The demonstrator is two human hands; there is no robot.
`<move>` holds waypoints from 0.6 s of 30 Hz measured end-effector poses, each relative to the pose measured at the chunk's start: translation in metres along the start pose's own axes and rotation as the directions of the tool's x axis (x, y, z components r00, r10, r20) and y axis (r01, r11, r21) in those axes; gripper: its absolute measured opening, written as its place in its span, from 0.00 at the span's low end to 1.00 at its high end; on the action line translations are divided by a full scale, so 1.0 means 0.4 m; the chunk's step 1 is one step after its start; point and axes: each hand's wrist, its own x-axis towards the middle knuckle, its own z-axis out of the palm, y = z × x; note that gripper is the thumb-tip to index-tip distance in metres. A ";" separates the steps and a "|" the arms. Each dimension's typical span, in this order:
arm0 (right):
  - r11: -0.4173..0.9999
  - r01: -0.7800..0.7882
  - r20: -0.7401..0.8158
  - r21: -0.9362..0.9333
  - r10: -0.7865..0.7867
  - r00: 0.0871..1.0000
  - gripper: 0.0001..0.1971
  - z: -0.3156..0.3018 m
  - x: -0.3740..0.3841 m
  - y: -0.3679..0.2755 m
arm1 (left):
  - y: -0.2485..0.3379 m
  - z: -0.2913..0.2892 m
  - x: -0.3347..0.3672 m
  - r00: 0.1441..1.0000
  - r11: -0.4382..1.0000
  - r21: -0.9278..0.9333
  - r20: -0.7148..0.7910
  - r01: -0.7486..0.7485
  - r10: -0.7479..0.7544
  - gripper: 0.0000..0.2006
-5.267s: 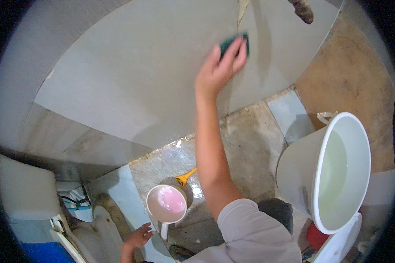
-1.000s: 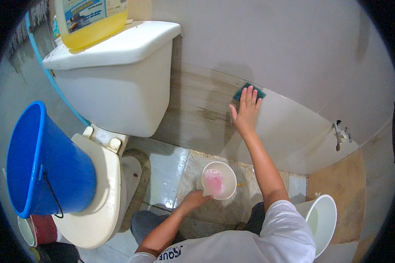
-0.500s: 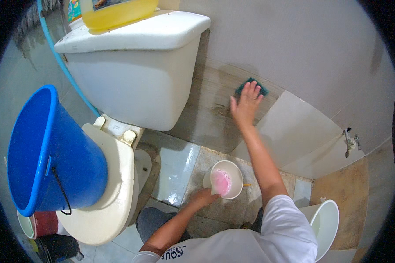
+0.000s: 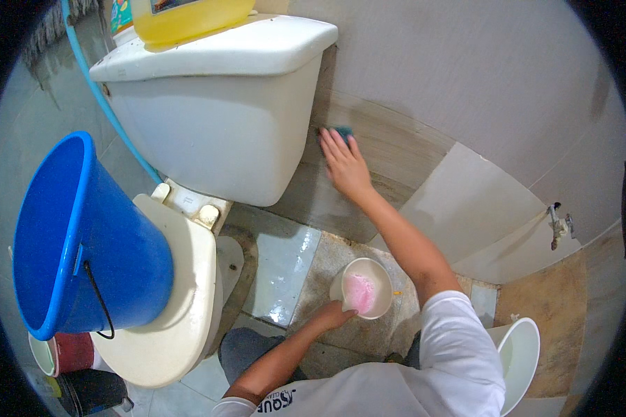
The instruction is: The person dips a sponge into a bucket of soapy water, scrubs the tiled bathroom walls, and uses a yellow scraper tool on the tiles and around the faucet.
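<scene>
My right hand (image 4: 348,167) presses a dark green scouring pad (image 4: 343,131) against the wood-look wall tile (image 4: 389,135), just right of the toilet tank (image 4: 209,132). The fingers lie over the pad and hide part of it. Low over the floor, my left hand (image 4: 334,316) grips the near left side of a white dipper (image 4: 382,274). Pink, foamy liquid (image 4: 360,292) lies in the dipper. The fingers under its rim are partly hidden.
A large blue bucket (image 4: 129,257) stands on the closed toilet lid (image 4: 188,340). A yellow liquid jug (image 4: 188,24) rests on the tank. On the right are a wall faucet (image 4: 558,226) and a white pail (image 4: 528,354). Wet floor tiles (image 4: 275,264) shine beside the toilet.
My right hand has slid the scouring pad left along the wall, close to the tank. The dipper in my left hand has shifted slightly right.
</scene>
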 end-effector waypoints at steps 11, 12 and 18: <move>0.996 0.092 -0.020 0.005 -0.092 0.996 0.25 0.017 -0.083 0.034 | 0.049 -0.075 -0.030 1.000 1.000 -0.019 0.000 -0.016 0.016 0.36; 0.996 0.091 -0.057 0.019 -0.090 0.994 0.24 -0.011 -0.042 0.017 | 0.038 -0.071 -0.039 0.999 0.999 -0.029 -0.029 0.026 -0.026 0.35; 0.995 0.082 -0.211 -0.053 -0.092 0.973 0.23 -0.029 0.082 0.042 | -0.002 -0.073 0.004 0.986 0.996 -0.025 -0.141 0.084 -0.087 0.32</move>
